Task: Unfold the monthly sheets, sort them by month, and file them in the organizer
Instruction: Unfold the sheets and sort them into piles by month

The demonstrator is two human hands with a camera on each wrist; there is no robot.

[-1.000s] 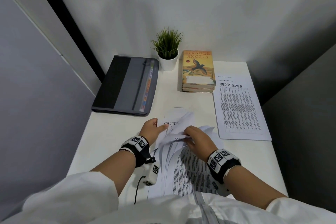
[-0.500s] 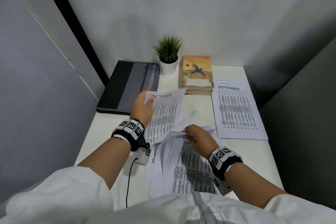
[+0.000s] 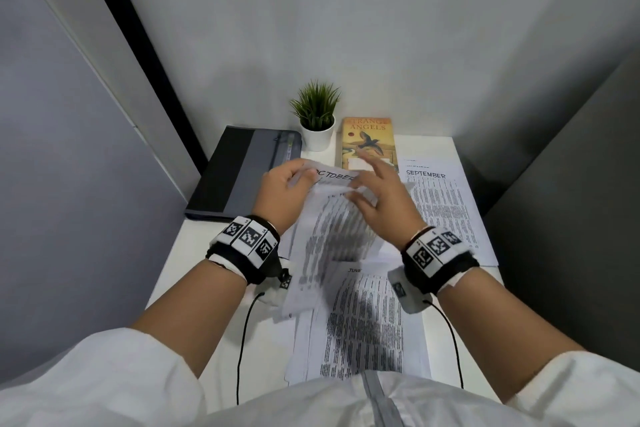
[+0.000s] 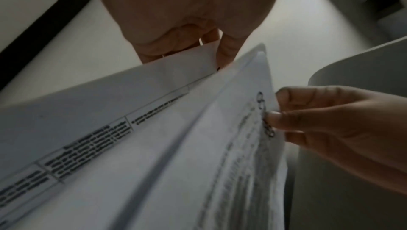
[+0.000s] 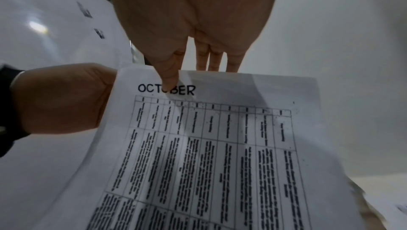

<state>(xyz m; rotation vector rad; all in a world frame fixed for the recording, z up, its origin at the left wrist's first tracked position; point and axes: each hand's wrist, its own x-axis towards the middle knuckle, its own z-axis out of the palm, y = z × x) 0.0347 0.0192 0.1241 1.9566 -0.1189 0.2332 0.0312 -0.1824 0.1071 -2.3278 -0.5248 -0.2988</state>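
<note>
The OCTOBER sheet hangs unfolded above the desk, its lower part curling toward me. My left hand grips its top left corner. My right hand pinches the top edge. In the right wrist view the thumb lies on the OCTOBER heading and the fingers go behind the sheet. Under the hands a pile of sheets lies on the desk with the JUNE sheet on top. The SEPTEMBER sheet lies flat at the right. The dark grey organizer lies closed at the back left.
A small potted plant and an orange book stand against the back wall. Grey partition walls close in the white desk on both sides. Black wrist cables trail across the desk's front.
My left hand lifted the OCTOBER sheet off the pile and up. My right hand left the pile and took the sheet's top edge. The JUNE sheet now shows on top.
</note>
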